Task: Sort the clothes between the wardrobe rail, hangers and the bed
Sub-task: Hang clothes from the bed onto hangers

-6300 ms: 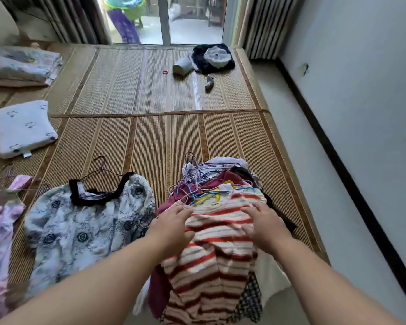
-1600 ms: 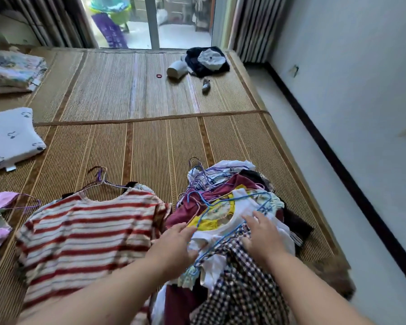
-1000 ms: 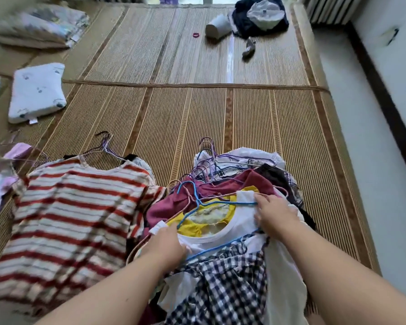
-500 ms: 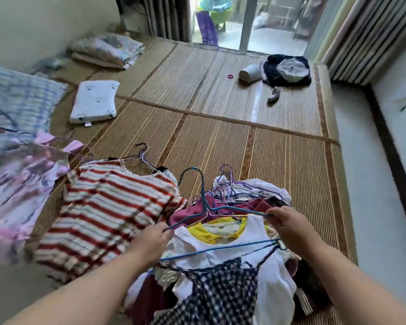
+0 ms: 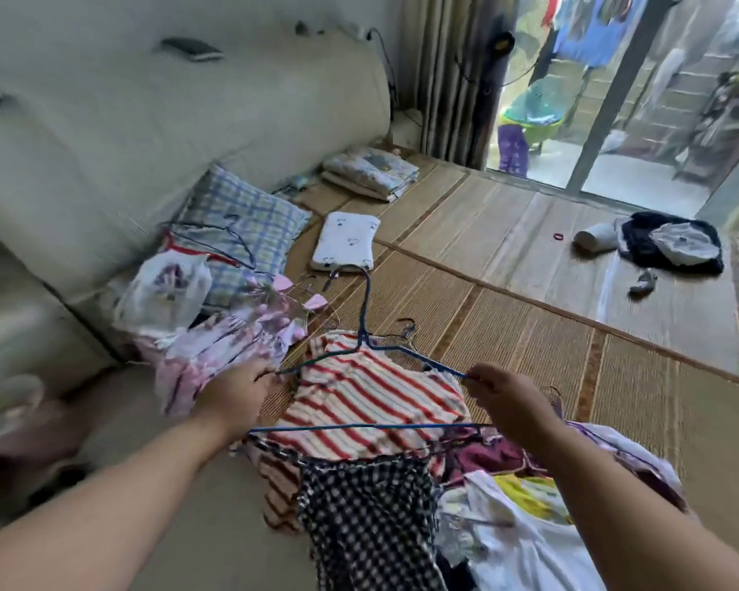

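Observation:
Both hands hold a blue wire hanger by its shoulders above the bed. My left hand grips the left end and my right hand pinches the right end. A dark checked strappy garment hangs from the hanger's lower bar. Under it lies the red-and-white striped shirt on the woven mat. The pile of hangered clothes, with a white and yellow top uppermost, sits at the lower right. A pink floral garment lies to the left.
A checked pillow, a small white pillow and folded bedding lie by the padded headboard. A plastic bag sits at left. Dark clothes with a white cup lie near the glass door.
The hanger with the checked garment has been lifted off the pile and carried left over the striped shirt. My view has swung left toward the headboard.

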